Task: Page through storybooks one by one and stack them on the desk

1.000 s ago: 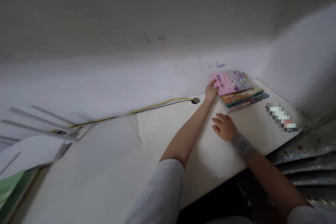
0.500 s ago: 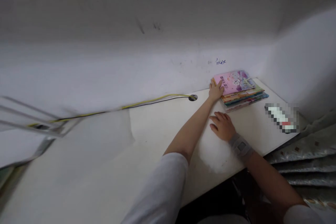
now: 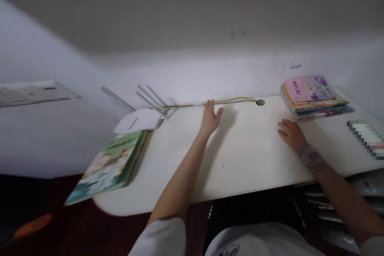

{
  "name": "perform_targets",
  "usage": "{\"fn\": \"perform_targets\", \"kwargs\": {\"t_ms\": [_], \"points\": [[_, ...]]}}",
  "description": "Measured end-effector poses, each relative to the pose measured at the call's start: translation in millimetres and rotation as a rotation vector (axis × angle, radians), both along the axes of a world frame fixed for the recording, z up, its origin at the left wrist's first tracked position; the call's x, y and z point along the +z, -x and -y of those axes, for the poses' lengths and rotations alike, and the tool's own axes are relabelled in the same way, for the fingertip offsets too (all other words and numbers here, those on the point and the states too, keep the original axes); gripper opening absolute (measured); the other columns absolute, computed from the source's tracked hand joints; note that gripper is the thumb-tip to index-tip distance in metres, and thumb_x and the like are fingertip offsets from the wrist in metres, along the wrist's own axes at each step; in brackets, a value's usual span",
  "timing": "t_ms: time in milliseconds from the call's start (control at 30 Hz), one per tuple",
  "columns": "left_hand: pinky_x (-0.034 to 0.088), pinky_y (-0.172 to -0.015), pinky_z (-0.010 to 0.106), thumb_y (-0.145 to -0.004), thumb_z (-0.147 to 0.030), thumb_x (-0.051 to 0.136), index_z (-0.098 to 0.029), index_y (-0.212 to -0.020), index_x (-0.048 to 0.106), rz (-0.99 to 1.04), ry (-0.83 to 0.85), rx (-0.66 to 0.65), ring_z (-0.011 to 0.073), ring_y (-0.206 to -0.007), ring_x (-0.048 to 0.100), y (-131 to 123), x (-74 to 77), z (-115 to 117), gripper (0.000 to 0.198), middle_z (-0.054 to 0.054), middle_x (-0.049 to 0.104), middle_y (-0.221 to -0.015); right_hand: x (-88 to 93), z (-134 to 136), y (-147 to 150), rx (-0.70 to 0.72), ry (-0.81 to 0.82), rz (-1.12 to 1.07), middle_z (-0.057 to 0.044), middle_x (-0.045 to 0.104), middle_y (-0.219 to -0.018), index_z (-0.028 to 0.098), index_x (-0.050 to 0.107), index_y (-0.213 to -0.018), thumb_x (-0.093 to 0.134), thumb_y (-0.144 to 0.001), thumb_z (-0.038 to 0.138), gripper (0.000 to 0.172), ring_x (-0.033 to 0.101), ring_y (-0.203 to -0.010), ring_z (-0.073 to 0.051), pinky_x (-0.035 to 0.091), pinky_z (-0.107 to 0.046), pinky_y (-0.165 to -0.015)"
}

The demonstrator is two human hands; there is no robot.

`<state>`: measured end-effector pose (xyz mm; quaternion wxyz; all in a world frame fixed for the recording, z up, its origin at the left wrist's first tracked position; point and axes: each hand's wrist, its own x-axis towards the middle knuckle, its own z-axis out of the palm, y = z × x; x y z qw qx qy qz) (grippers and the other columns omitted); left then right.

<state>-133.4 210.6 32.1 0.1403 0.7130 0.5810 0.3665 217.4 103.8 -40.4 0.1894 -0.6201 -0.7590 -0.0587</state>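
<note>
- The left hand sits palm down on the white counter, its fingers spread wide around nothing, close to a yellow and black cable, though the blur makes any contact hard to judge
- The right hand rests flat and empty on the counter, fingers gently curled, with a grey wrist brace above it
- A stack of picture books, pink cover on top, lies at the counter's far right corner against the wall, just beyond the right hand and untouched
- The cable ends at a round grommet
- A green book overhangs the counter's left end, beside a sheet of white paper
</note>
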Motion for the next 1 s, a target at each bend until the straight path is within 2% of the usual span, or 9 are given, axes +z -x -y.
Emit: {"fn": "perform_targets", "kwargs": {"t_ms": [100,200,333,533,667,800,867,933,1000], "points": [[0.018,-0.111,0.058,-0.089,-0.048,0.043,-0.005,-0.144,0.028,-0.252,0.189,0.361,0.0362,-0.143,0.012,79,-13.5,24,0.072,0.026,0.018,-0.153,-2.4,1,-2,-0.003,-0.010,0.032,-0.016,0.057,-0.128,0.016,0.060,-0.120,0.040,-0.091,0.035,0.040,0.051,-0.118,-0.028,0.037,-0.045,-0.099],[0.019,-0.106,0.064,-0.084,-0.056,0.045,0.001,-0.143,0.027,-0.377,0.421,0.523,0.0425,-0.141,0.014,117,-29.9,40,0.084,0.032,0.017,-0.151,-3.4,2,-5,-0.005,-0.021,0.055,-0.016,0.058,-0.127,0.016,0.060,-0.120,0.040,-0.091,0.036,0.041,0.052,-0.117,-0.029,0.038,-0.045,-0.098],[0.017,-0.107,0.065,-0.085,-0.057,0.042,0.001,-0.141,0.033,-0.409,0.478,0.522,0.0413,-0.140,0.019,123,-42.8,46,0.081,0.032,0.025,-0.149,-3.4,2,-6,0.003,-0.027,0.071,-0.017,0.058,-0.127,0.014,0.060,-0.120,0.039,-0.091,0.036,0.042,0.052,-0.116,-0.028,0.039,-0.043,-0.098],[0.015,-0.105,0.067,-0.093,-0.033,0.030,-0.004,-0.135,0.045,-0.442,0.358,0.553,0.0408,-0.142,0.014,114,-42.8,53,0.053,0.026,0.021,-0.152,-3.9,1,-8,0.000,-0.033,0.089,-0.018,0.057,-0.128,0.013,0.060,-0.120,0.038,-0.091,0.035,0.043,0.052,-0.117,-0.029,0.039,-0.044,-0.098],[0.014,-0.104,0.070,-0.094,-0.031,0.031,-0.009,-0.137,0.044,-0.411,0.194,0.556,0.0439,-0.142,0.009,98,-11.2,72,0.050,0.023,0.017,-0.155,-3.7,-1,-11,0.002,-0.030,0.071,-0.018,0.058,-0.127,0.014,0.061,-0.119,0.039,-0.090,0.035,0.042,0.052,-0.117,-0.029,0.040,-0.045,-0.098],[0.007,-0.106,0.070,-0.093,-0.025,0.034,-0.010,-0.140,0.040,-0.374,0.026,0.362,0.0422,-0.142,0.006,53,28.6,104,0.050,0.021,0.020,-0.155,0.1,0,-6,-0.012,-0.043,-0.092,-0.019,0.058,-0.127,0.013,0.061,-0.117,0.042,-0.087,0.035,0.042,0.052,-0.119,-0.029,0.040,-0.047,-0.100],[0.000,-0.105,0.072,-0.093,-0.023,0.036,-0.009,-0.141,0.038,-0.338,-0.033,0.223,0.0420,-0.143,0.001,16,34.4,125,0.050,0.021,0.018,-0.155,3.0,3,5,-0.021,-0.079,-0.280,-0.019,0.058,-0.126,0.011,0.060,-0.118,0.042,-0.087,0.038,0.045,0.052,-0.118,-0.028,0.041,-0.046,-0.099],[-0.002,-0.105,0.073,-0.093,-0.023,0.037,-0.012,-0.140,0.040,-0.295,-0.043,0.053,0.0414,-0.143,0.002,-25,29.3,151,0.048,0.021,0.024,-0.153,5.5,5,18,-0.036,-0.090,-0.513,-0.018,0.058,-0.124,0.011,0.057,-0.120,0.041,-0.088,0.045,0.049,0.055,-0.113,-0.027,0.046,-0.045,-0.094],[0.004,-0.105,0.073,-0.092,-0.030,0.044,-0.016,-0.139,0.043,-0.287,-0.023,-0.229,0.0423,-0.142,0.012,-62,20.3,181,0.048,0.021,0.029,-0.151,7.2,6,29,-0.057,-0.060,-0.708,-0.016,0.060,-0.119,0.014,0.056,-0.120,0.041,-0.087,0.053,0.053,0.059,-0.103,-0.025,0.050,-0.043,-0.086]]}}
